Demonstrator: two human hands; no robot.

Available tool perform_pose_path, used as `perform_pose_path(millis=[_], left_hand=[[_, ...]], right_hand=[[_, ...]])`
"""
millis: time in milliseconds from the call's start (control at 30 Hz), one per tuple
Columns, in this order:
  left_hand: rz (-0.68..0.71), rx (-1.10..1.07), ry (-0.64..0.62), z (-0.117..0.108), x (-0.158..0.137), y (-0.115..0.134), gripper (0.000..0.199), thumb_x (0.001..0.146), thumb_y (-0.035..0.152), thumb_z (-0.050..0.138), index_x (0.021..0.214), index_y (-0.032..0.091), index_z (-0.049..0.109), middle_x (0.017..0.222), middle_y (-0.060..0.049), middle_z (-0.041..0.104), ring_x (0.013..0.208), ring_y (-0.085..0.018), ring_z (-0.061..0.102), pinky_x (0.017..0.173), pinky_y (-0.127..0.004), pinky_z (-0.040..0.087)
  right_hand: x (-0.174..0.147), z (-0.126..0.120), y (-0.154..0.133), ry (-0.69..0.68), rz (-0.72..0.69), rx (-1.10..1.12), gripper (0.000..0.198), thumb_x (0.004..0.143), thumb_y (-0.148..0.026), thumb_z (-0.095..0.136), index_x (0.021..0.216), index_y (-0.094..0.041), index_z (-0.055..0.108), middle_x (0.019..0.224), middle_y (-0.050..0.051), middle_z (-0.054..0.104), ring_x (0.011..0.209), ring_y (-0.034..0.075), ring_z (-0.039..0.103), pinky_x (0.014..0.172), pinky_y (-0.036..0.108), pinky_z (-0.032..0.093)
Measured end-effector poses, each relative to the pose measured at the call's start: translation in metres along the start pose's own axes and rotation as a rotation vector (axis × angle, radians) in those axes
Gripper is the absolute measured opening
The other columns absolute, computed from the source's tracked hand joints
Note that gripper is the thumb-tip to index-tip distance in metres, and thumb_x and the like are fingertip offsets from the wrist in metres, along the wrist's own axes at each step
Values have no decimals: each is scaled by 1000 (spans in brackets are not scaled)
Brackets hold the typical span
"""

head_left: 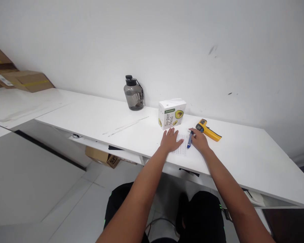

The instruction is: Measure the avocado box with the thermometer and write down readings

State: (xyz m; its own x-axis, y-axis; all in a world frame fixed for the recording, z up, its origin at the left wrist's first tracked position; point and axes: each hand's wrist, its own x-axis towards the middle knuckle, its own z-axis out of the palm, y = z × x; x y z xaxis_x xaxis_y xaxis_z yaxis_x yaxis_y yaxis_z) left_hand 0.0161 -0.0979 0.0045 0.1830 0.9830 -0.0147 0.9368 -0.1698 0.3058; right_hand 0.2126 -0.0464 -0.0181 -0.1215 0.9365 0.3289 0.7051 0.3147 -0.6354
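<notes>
My left hand (170, 141) lies flat with fingers spread on the left part of a sheet of paper (181, 150) covered in rows of small marks. Its fingertips reach close to the front of a white "Super Meal" box (171, 114) with avocado pictures. Right of the paper, my right hand (199, 141) is closed on a blue marker pen (190, 140), whose blue end points down toward me. Just beyond that hand lies a yellow and black infrared thermometer (210, 133). The marks on the paper are too small to read.
A grey jug-like water bottle (134, 94) with a black lid stands against the wall. Cardboard boxes (31, 81) sit at the far left of the white desk (91, 108). Below the desk is another cardboard box (97, 155). My legs are under the front edge.
</notes>
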Motion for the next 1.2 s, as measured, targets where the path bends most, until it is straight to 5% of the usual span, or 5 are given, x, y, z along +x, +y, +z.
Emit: perform_pose_path(millis=[400, 1200], left_hand=[[-2, 9, -5, -1, -1, 1, 81, 99, 64, 26, 161, 13, 29, 172, -14, 17, 161, -28, 11, 130, -48, 9], [-1, 2, 7, 2, 1, -1, 81, 98, 66, 26, 161, 15, 30, 172, -13, 18, 161, -28, 12, 130, -49, 10]], right_hand=[[-2, -1, -3, -59, -82, -142, 44, 89, -21, 48, 126, -28, 70, 103, 6, 70, 83, 22, 63, 77, 36, 52], [-3, 2, -3, -36, -1, -19, 47, 87, -28, 51, 132, -25, 64, 105, 5, 72, 73, 19, 59, 84, 40, 51]])
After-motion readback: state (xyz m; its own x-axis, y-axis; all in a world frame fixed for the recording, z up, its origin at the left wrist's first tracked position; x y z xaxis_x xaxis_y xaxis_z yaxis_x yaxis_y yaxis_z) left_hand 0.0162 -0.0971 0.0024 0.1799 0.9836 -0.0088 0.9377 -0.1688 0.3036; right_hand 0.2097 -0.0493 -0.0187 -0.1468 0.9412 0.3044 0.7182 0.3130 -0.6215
